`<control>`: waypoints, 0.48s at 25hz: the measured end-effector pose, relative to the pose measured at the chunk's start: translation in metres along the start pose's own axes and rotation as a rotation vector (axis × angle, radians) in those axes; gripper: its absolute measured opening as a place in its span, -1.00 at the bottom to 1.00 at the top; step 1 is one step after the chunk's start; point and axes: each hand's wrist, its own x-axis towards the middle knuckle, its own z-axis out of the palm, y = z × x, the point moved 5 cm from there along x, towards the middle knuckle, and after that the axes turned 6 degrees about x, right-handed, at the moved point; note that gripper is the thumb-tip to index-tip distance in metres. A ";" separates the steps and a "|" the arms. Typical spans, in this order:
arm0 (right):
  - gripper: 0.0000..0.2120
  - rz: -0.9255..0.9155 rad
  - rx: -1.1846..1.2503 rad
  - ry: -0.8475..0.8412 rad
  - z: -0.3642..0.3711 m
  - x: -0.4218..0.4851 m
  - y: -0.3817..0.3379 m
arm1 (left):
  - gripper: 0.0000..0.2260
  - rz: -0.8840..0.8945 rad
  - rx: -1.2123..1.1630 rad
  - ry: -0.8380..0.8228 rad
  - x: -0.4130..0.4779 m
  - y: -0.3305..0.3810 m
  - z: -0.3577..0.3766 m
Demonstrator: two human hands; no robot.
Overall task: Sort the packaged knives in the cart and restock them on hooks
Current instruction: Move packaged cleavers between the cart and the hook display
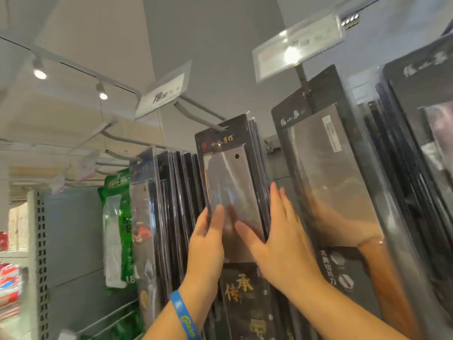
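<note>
A packaged cleaver (230,182) hangs at centre frame from a grey peg hook (196,111) that runs up toward 11 o'clock. The left hand (208,244), at 7 o'clock of the pack, holds its left edge with the thumb across the clear front; the other fingers are hidden behind. The right hand (279,241), at 4 o'clock, lies flat on the right edge, fingers straight and slightly apart. The pack looks stiff, glossy and likely slippery, and blade-heavy. It is best gripped by both long edges.
</note>
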 end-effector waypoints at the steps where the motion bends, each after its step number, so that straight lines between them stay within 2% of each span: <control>1: -0.04 -0.003 0.018 -0.027 0.004 0.000 0.000 | -0.69 -0.001 0.000 0.018 -0.001 0.001 0.000; 3: -0.06 -0.019 0.090 -0.033 0.009 0.000 -0.002 | -0.83 0.000 0.003 0.043 -0.003 0.004 -0.003; 6: -0.15 -0.042 0.186 -0.010 0.009 -0.004 -0.009 | -0.89 0.026 0.021 0.038 -0.009 0.011 -0.007; 9: -0.23 -0.092 0.228 0.020 0.012 -0.012 -0.018 | -0.73 0.081 0.023 -0.013 -0.015 0.015 -0.011; 12: -0.23 -0.117 0.228 0.013 0.015 -0.016 -0.023 | -0.65 0.101 0.042 -0.020 -0.016 0.018 -0.017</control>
